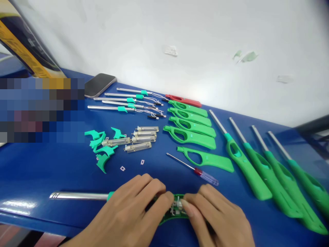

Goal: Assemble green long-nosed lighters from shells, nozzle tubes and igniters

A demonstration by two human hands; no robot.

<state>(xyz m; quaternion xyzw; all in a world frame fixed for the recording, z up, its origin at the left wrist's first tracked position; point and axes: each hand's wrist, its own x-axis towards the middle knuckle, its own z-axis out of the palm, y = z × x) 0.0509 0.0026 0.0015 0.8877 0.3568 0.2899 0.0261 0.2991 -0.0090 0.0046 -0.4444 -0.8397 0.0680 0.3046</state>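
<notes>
An opened green lighter body lies near the table's front edge, its metal tube pointing left. My left hand is over its left part, fingers bent and pressed onto the shell. From the right, my right hand grips the other end, thumb and index finger at small clear and white parts inside. The fingers hide much of the interior. Just beyond my hands lie a screwdriver with a clear handle and two small white pieces, one nearer the middle, the other further left.
Clear fuel tanks and teal triggers lie at centre-left. Behind them are metal tubes with wires and a phone. Green half shells and a red one lie right of centre; several assembled lighters are at the right.
</notes>
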